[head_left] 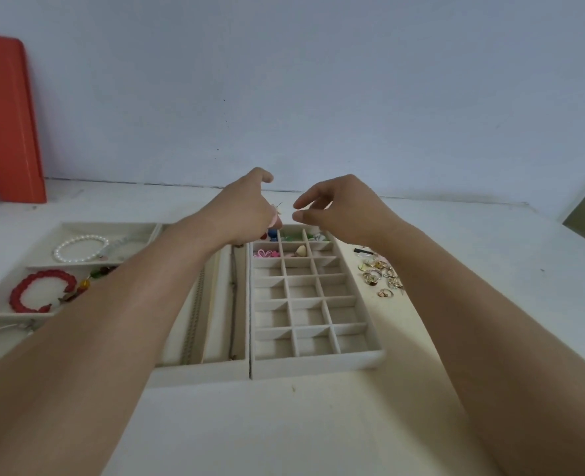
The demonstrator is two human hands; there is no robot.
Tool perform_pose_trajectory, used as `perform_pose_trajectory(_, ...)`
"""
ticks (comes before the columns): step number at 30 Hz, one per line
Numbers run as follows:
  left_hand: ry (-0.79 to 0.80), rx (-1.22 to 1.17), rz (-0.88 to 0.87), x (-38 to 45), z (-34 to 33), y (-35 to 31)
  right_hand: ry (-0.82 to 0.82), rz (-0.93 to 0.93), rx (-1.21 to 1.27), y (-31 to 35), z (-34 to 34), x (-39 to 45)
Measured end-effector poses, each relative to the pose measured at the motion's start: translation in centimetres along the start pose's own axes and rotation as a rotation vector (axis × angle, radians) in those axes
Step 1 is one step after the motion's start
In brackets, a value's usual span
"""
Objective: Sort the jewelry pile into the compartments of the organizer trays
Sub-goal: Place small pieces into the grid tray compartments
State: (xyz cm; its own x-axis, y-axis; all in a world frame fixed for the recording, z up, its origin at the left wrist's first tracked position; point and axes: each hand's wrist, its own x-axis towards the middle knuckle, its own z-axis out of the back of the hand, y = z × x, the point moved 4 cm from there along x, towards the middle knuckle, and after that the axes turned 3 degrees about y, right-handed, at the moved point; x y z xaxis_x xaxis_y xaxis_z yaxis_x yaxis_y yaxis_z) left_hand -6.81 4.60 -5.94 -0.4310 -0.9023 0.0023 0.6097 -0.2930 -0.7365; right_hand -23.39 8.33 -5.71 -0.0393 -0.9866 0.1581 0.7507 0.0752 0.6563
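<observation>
Grid tray (mostly bare cells), left hand pinching small earring, right hand loosely spread

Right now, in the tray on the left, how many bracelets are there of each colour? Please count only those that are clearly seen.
White pearl bracelet: 1
Red bracelet: 1
Total: 2
Not counted: the mixed-colour beads beside the red one, partly hidden under the left forearm.
</observation>
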Motion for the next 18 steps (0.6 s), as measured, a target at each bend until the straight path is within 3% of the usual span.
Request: perform_pose_trajectory(18,0.081,-0.076,-0.095,-0.37,-0.17,-0.79,-0.008,0.051,0.127,-0.47,-0.69,0.35)
